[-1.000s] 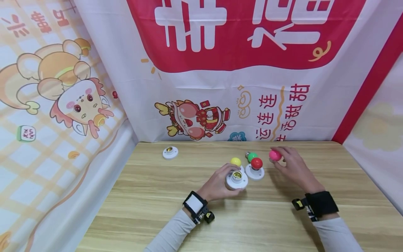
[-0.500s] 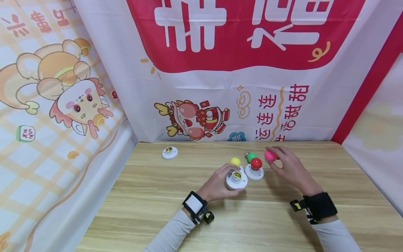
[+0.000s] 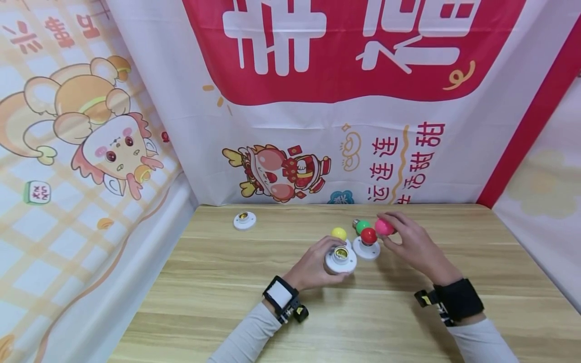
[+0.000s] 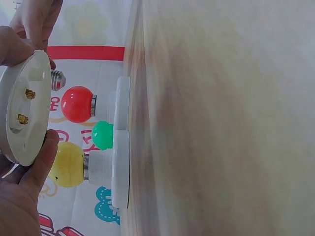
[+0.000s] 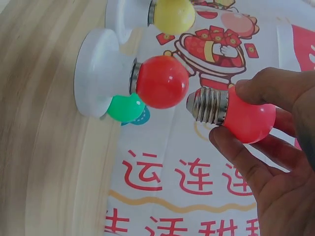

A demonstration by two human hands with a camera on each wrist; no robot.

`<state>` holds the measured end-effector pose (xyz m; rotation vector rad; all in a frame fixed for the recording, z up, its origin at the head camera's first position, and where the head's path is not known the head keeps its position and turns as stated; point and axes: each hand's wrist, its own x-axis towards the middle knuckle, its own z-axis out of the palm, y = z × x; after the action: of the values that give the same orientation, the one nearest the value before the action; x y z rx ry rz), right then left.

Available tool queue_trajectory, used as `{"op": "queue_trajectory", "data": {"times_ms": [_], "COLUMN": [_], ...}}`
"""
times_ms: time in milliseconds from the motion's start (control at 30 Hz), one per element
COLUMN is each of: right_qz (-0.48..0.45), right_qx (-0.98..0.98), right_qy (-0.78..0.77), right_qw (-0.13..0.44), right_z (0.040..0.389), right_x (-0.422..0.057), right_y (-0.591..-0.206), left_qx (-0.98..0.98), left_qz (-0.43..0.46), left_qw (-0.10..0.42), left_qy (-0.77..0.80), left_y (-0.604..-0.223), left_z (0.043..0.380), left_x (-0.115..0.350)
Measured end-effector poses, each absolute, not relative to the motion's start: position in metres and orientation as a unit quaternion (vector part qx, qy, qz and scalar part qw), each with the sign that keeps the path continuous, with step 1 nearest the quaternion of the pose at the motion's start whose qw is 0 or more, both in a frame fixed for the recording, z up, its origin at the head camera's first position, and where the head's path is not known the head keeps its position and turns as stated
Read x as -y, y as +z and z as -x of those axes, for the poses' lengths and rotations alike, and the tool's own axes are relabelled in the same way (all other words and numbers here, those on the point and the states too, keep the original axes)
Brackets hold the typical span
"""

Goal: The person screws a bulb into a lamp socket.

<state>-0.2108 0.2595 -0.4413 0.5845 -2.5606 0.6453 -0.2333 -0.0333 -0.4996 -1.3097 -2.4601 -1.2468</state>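
My left hand (image 3: 313, 265) grips a round white lamp socket (image 3: 341, 259) by its rim, above the table, with its brass-lined opening facing up. In the left wrist view the underside of that socket (image 4: 29, 105) shows two brass screws. My right hand (image 3: 415, 247) holds a pink light bulb (image 3: 385, 227) between thumb and fingers, to the right of the red bulb. The right wrist view shows the pink bulb's bare metal screw base (image 5: 209, 105) pointing away from the palm. Bulb and held socket are apart.
A red bulb (image 3: 368, 236) stands in a white socket (image 3: 366, 251); a yellow bulb (image 3: 339, 233) stands in another, partly hidden by my left hand. Behind them a green bulb (image 3: 362, 226) lies on the wooden table (image 3: 218, 282). An unfilled socket (image 3: 244, 220) sits at the back left.
My right hand has moved left with the pink bulb, toward the red bulb and the held socket. My left hand and its socket have stayed nearly still.
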Motion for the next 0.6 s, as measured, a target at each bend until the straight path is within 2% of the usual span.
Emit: {"op": "queue_trajectory", "data": {"times_ms": [233, 600], "right_qz": [-0.233, -0.240], "right_qx": [0.915, 0.917], "right_qy": [0.229, 0.222], "right_qw": [0.237, 0.231], "right_z": [0.208, 0.202], "right_x": [-0.253, -0.245], "right_y": [-0.440, -0.433], "left_qx": [0.802, 0.802], "left_qz": [0.434, 0.435], "left_qw": [0.050, 0.047], "left_qy": [-0.407, -0.407], "left_y": [-0.500, -0.500], "left_z": [0.233, 0.233], "left_x": [0.033, 0.033]}}
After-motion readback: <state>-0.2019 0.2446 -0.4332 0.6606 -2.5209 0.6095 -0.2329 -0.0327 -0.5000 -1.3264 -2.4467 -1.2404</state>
